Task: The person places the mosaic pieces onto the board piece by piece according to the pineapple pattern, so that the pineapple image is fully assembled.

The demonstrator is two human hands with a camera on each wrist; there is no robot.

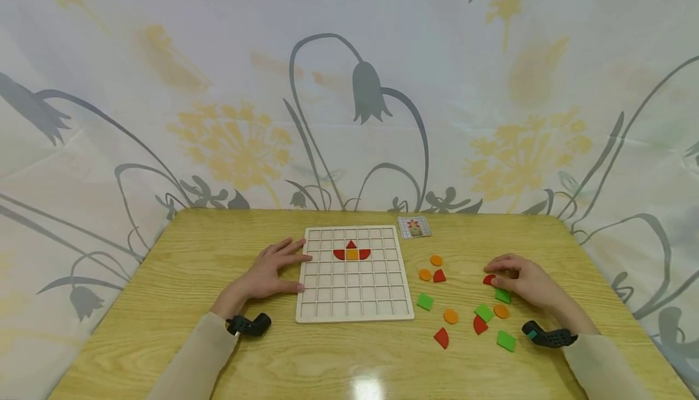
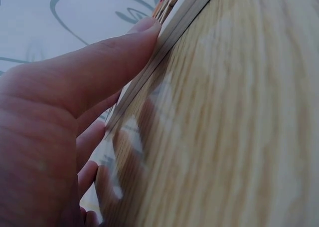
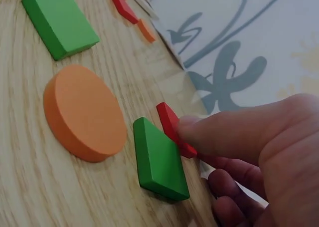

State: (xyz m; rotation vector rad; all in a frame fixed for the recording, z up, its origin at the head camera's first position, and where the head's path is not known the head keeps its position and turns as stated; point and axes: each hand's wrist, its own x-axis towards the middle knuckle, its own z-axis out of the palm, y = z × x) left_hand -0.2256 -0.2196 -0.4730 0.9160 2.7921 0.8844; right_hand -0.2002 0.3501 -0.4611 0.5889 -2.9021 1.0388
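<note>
A white grid board [image 1: 327,303] lies on the table. On it a red triangle [image 1: 351,244] stands above an orange square [image 1: 352,255], flanked by two red quarter-circle pieces [image 1: 340,255]. My left hand [image 1: 270,272] rests at the board's left edge, fingers spread, with thumb and fingertips touching the rim. At the right, my right hand [image 1: 521,278] pinches a red quarter-circle piece [image 3: 168,121] between thumb and fingers, low over the table. Right beside that piece is a green square [image 3: 158,159], and an orange disc [image 3: 87,112] lies a little farther off.
Several loose green, orange and red pieces, among them a green square [image 1: 425,301] and an orange disc [image 1: 451,316], are scattered between board and right hand. A small pattern card [image 1: 414,227] lies behind the board. A floral curtain [image 1: 251,84] hangs along the table's back edge.
</note>
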